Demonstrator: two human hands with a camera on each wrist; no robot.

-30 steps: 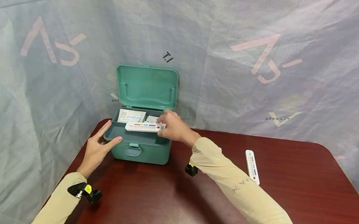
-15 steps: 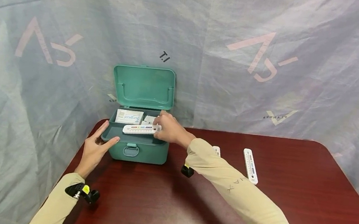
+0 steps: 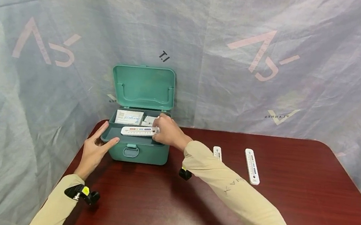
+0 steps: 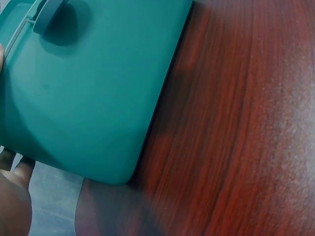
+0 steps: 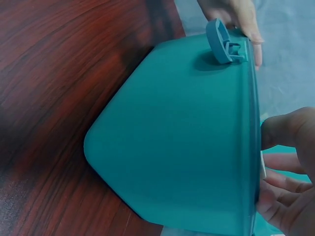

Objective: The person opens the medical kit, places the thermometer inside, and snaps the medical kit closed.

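Observation:
A teal first-aid box (image 3: 151, 155) stands at the back left of the table, lid (image 3: 144, 88) raised. My right hand (image 3: 169, 131) pinches the right end of a white strip thermometer (image 3: 137, 131) that lies low over the box's front compartment. Whether it touches the compartment floor I cannot tell. In the right wrist view only its thin edge (image 5: 263, 165) shows between the fingers. My left hand (image 3: 92, 154) rests on the box's front left corner, thumb on the front rim, fingers stretched along the left side.
A white packet marked Surgical (image 3: 129, 117) and a smaller white packet (image 3: 149, 121) lie in the back compartments. Two more white thermometers (image 3: 217, 153) (image 3: 251, 166) lie on the red-brown table (image 3: 139, 206), right of the box. A grey printed cloth (image 3: 202, 54) hangs behind.
The right hand has moved slightly left and lower with the thermometer, which now lies nearer the compartment. A thermometer earlier hidden by the right sleeve has come into view. The left hand stays put.

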